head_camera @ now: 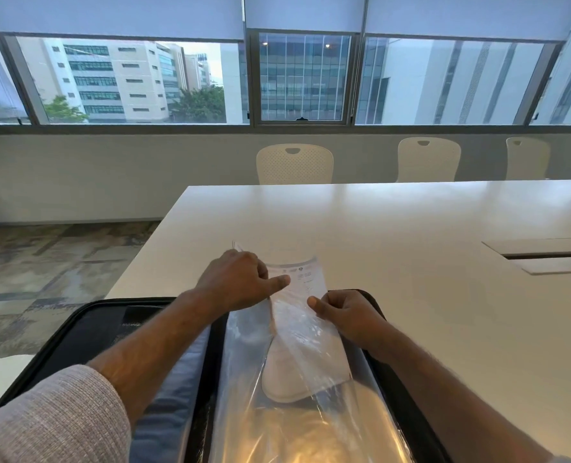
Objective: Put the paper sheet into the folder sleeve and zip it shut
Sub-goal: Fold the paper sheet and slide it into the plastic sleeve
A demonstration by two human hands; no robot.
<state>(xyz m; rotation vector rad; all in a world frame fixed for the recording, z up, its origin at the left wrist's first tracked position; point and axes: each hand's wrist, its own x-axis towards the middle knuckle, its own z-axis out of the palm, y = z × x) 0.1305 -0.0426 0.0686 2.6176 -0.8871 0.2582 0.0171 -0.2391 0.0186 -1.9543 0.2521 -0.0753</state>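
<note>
Looking down at: a black zip folder (86, 329) lying open at the near corner of a white table (394, 222), with clear plastic sleeves fanned up out of the middle of it.
Paper sheet: the paper sheet (305, 279) is partway into the folder sleeve (307, 332). The printed top end pokes out past the sleeve's far edge over the table, and the rest shows pale and curved through the clear plastic.
Left hand: the left hand (235, 280) sits on the far left side of the sheet, knuckles up, thumb stretched out flat along the paper. The other fingers curl down over the sheet's left edge, so it looks like it's gripping that edge, though the fingertips themselves are hidden.
Right hand: the right hand (347, 315) is on the right side of the sleeve, thumb on top of the plastic and fingers curled under, pinching the sleeve near its open end.
Zip: the folder is wide open and its zip isn't done up.
Other sleeves: more clear sleeves (294, 426) lie closer to the camera, with something yellowish showing through, too blurry to make out.
Arms: a grey knit sleeve (53, 416) is pushed up on the left forearm.
Background: three white chairs (294, 163) along the far side of the table, windows behind them with blinds half down.
</note>
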